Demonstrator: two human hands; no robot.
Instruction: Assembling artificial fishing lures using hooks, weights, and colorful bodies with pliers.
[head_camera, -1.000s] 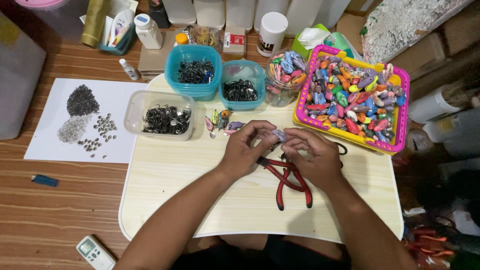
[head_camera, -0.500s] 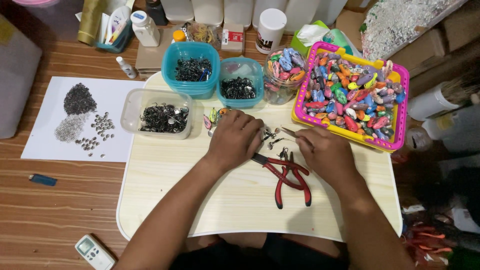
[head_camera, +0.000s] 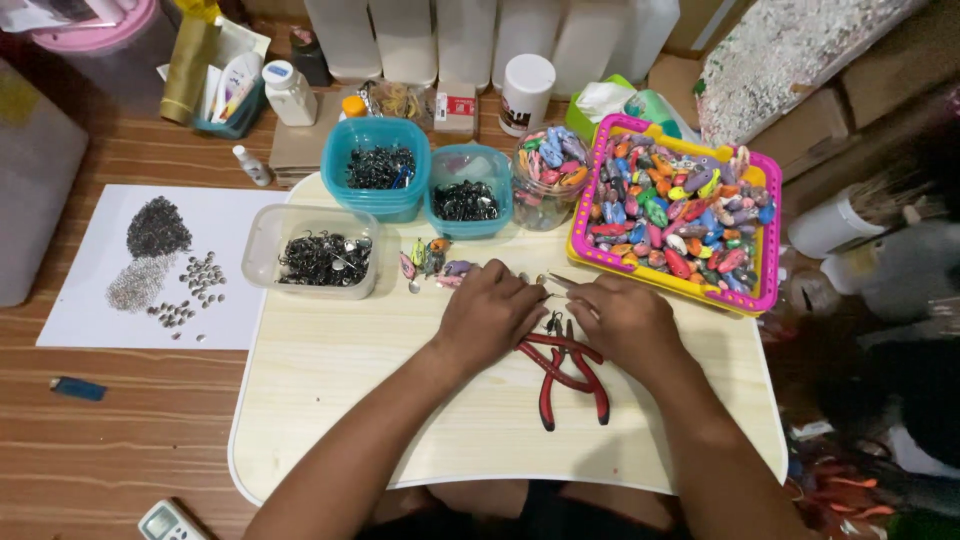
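My left hand lies knuckles up on the pale wooden board. Its bent fingertips rest among small metal pieces, and what they pinch is hidden. My right hand lies beside it and grips a thin pointed metal tool that points left toward those pieces. Red-handled pliers lie on the board just below both hands. A few small coloured lure bodies lie to the left of my left hand.
A pink basket of coloured fish-shaped pieces stands at the right. At the back are two teal tubs and a jar. A clear box of hooks and white paper with metal piles are at the left.
Both hands were raised together on a small piece over the pliers. They have moved apart and come down onto the board near the small metal pieces.
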